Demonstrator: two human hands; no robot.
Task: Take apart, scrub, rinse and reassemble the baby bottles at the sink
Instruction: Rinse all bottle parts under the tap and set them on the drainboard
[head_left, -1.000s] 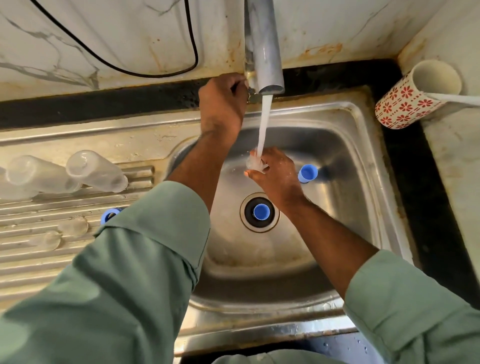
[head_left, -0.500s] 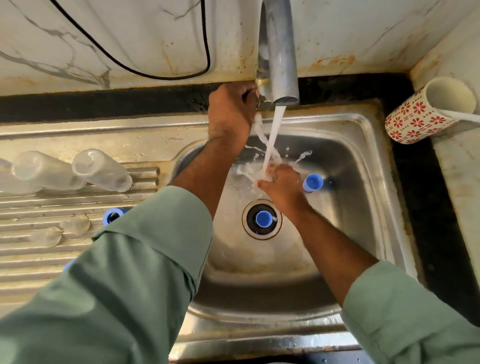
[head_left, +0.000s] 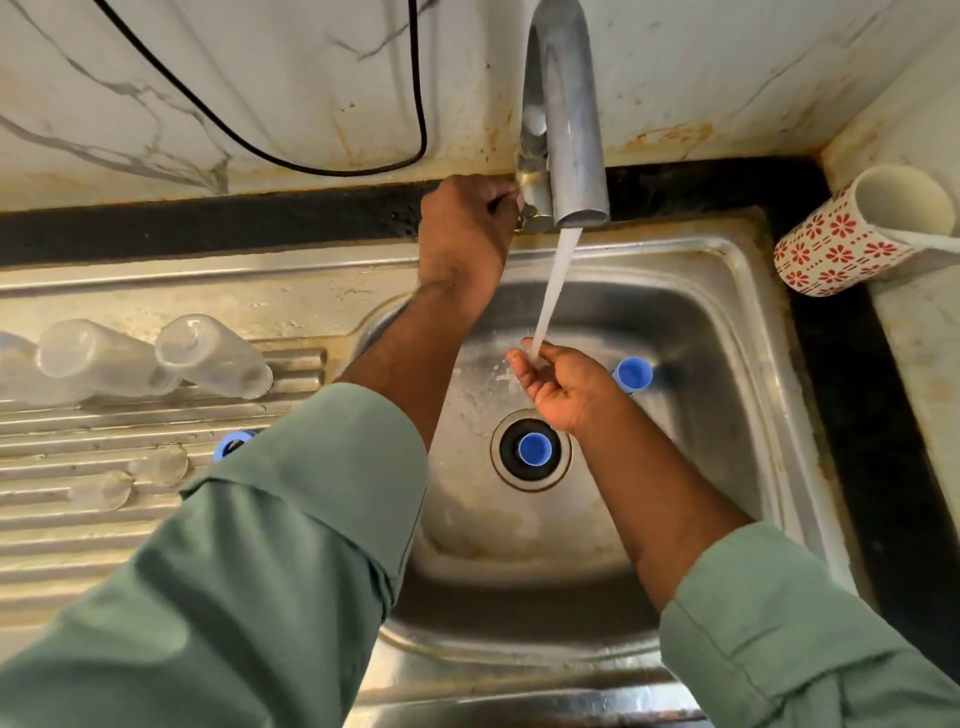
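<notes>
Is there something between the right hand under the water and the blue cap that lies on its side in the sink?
Nothing visible does. The blue cap lies in the sink just right of the right hand, its near edge tucked behind the hand. The left hand is up at the tap.

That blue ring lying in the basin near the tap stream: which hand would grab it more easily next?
Probably the right hand: it is under the water right beside the blue ring, while the left hand grips the tap handle.
</notes>
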